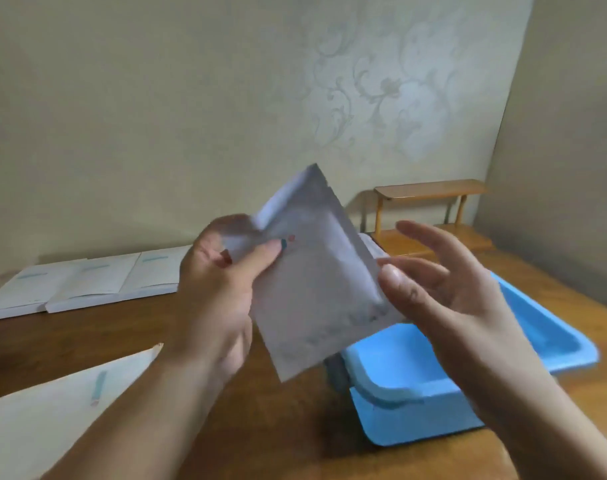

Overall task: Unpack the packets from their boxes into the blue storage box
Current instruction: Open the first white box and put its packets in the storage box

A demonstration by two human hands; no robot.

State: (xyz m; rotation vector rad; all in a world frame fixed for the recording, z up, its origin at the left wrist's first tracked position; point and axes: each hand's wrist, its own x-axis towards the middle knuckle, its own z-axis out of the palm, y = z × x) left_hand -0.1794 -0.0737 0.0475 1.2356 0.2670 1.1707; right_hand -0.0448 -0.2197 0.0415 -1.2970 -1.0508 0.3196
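My left hand [219,289] pinches a flat silvery-white packet [315,278] by its left edge and holds it tilted in the air above the table. My right hand [444,289] is spread beside the packet's right edge, fingers straight, thumb near the lower right corner. Below and to the right stands the blue storage box [416,403] on the wooden table, partly hidden by my right forearm. A white carton [52,403] with a teal stripe lies at the lower left.
Several flat white boxes [87,282] lie in a row along the wall at the back left. A small wooden shelf [430,192] stands at the back right corner. The brown table [277,427] stretches between the cartons and the blue box.
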